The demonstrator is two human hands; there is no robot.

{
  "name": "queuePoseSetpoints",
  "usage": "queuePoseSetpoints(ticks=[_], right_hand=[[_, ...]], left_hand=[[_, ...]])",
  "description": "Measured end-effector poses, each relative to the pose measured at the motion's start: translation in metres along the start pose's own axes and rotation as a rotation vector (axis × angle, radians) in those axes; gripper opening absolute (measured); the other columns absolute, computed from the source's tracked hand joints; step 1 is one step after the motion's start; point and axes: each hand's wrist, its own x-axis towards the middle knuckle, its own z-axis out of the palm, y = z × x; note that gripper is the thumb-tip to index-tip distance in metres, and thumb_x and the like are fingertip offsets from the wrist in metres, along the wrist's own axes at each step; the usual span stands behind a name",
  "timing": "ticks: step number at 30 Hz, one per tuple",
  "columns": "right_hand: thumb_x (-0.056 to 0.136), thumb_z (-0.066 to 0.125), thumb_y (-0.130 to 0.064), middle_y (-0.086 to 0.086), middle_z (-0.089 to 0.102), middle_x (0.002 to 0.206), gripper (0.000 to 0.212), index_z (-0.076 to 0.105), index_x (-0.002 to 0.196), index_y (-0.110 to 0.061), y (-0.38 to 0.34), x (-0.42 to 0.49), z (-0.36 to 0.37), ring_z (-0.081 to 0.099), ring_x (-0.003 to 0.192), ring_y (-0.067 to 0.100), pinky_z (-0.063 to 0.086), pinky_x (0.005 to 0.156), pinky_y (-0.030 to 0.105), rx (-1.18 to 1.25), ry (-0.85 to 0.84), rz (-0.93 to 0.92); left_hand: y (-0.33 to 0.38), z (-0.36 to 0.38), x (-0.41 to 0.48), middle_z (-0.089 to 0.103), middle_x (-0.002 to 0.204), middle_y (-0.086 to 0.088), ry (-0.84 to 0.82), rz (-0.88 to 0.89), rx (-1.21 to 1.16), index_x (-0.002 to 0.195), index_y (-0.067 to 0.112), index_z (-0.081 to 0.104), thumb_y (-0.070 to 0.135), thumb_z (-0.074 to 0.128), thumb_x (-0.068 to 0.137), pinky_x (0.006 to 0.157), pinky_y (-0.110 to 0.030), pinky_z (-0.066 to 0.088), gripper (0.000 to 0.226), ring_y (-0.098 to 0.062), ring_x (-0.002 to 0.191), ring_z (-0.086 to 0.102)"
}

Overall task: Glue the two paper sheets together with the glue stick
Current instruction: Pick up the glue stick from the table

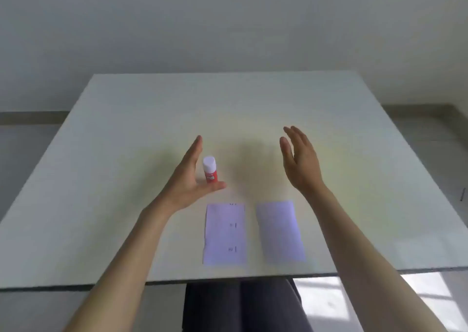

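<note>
A small glue stick [210, 169] with a red body and white cap stands upright on the white table [126, 154]. My left hand [188, 177] is open just to its left, palm facing it, thumb stretched under its base, and not gripping it. My right hand [300, 160] hovers open further right, fingers apart, holding nothing. Two pale paper sheets lie flat side by side near the table's front edge: the left sheet [225, 234] carries small printed marks, the right sheet [279, 233] is blank. A narrow gap separates them.
The table's front edge [228, 279] runs just beyond the sheets, with my dark-trousered lap [240, 306] below it. A grey wall stands behind the table. Floor shows on both sides of the tabletop.
</note>
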Motion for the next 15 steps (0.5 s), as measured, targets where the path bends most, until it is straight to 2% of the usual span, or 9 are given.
queuePoseSetpoints(ticks=[3, 5, 7, 11, 13, 15], right_hand=[[0.1, 0.034, -0.035, 0.012, 0.037, 0.15, 0.046, 0.043, 0.138, -0.012, 0.006, -0.013, 0.004, 0.032, 0.14, 0.024, 0.03, 0.113, 0.041, 0.013, 0.048, -0.058], [0.1, 0.034, -0.035, 0.012, 0.037, 0.15, 0.046, 0.044, 0.138, -0.012, 0.006, -0.026, 0.004, 0.033, 0.139, 0.024, 0.03, 0.113, 0.042, 0.031, 0.05, -0.079], [0.099, 0.035, -0.035, 0.012, 0.038, 0.149, 0.046, 0.044, 0.137, -0.012, 0.009, -0.041, 0.005, 0.035, 0.138, 0.024, 0.032, 0.112, 0.043, 0.04, 0.054, -0.102], [0.099, 0.037, -0.035, 0.01, 0.042, 0.147, 0.044, 0.047, 0.135, -0.012, 0.003, -0.061, 0.005, 0.039, 0.135, 0.024, 0.034, 0.11, 0.043, 0.054, 0.021, -0.104], [0.099, 0.038, -0.035, 0.009, 0.045, 0.145, 0.043, 0.049, 0.134, -0.011, 0.0, -0.069, 0.011, 0.043, 0.132, 0.025, 0.036, 0.108, 0.044, 0.052, 0.005, -0.125], [0.097, 0.043, -0.033, 0.009, 0.049, 0.14, 0.042, 0.05, 0.132, -0.011, -0.006, -0.072, 0.017, 0.051, 0.122, 0.027, 0.041, 0.103, 0.04, 0.054, 0.016, -0.16]], left_hand=[[-0.011, 0.013, -0.003, 0.025, 0.151, 0.021, 0.07, 0.016, 0.017, 0.149, 0.021, 0.021, 0.031, 0.075, 0.076, 0.11, -0.022, 0.022, 0.091, 0.002, 0.138, 0.025], [-0.012, 0.021, -0.005, 0.042, 0.147, 0.011, 0.149, -0.014, -0.015, 0.138, 0.01, 0.04, 0.027, 0.072, 0.078, 0.104, -0.021, 0.03, 0.07, -0.003, 0.136, 0.036], [-0.013, 0.03, -0.009, 0.058, 0.134, 0.0, 0.23, -0.037, 0.001, 0.124, 0.008, 0.053, 0.024, 0.071, 0.079, 0.095, -0.021, 0.035, 0.051, -0.013, 0.129, 0.048], [-0.009, 0.035, -0.018, 0.068, 0.113, -0.01, 0.279, -0.07, -0.058, 0.104, 0.014, 0.063, 0.022, 0.071, 0.079, 0.091, -0.033, 0.044, 0.028, -0.026, 0.11, 0.061], [-0.005, 0.038, -0.022, 0.07, 0.102, -0.012, 0.311, -0.062, -0.107, 0.098, 0.012, 0.066, 0.018, 0.07, 0.08, 0.089, -0.037, 0.048, 0.02, -0.026, 0.096, 0.065], [0.0, 0.04, -0.025, 0.071, 0.094, -0.012, 0.356, -0.027, -0.128, 0.096, 0.008, 0.069, 0.013, 0.069, 0.08, 0.084, -0.034, 0.05, 0.017, -0.023, 0.082, 0.064]])
